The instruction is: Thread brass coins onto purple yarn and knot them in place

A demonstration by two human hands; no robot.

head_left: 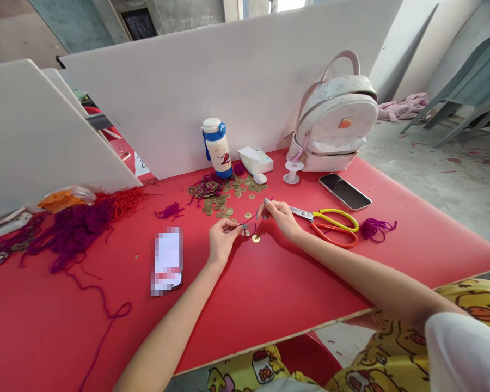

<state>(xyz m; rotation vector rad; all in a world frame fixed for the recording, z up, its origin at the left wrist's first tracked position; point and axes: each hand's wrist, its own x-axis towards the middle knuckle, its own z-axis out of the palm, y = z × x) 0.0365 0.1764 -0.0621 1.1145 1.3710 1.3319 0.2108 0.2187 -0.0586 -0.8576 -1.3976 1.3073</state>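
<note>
My left hand (221, 237) is closed in a pinch on one end of a purple thread (253, 227) above the red table (269, 288). My right hand (280, 216) pinches the thread's other end a little higher. A small brass coin (255, 238) lies on the table right below the thread, between the two hands. A second coin looks threaded near my left fingertips, but it is too small to be sure. Just beyond my hands lies a pile of brass coins (224, 197), some mixed with purple thread.
Scissors (330, 223) with yellow and orange handles lie right of my right hand, beside a purple thread tuft (373, 227) and a phone (344, 191). A bottle (217, 148), tissue pack (255, 160), empty spool (293, 171) and backpack (335, 125) stand at the back. Purple and red yarn heaps (71, 226) fill the left.
</note>
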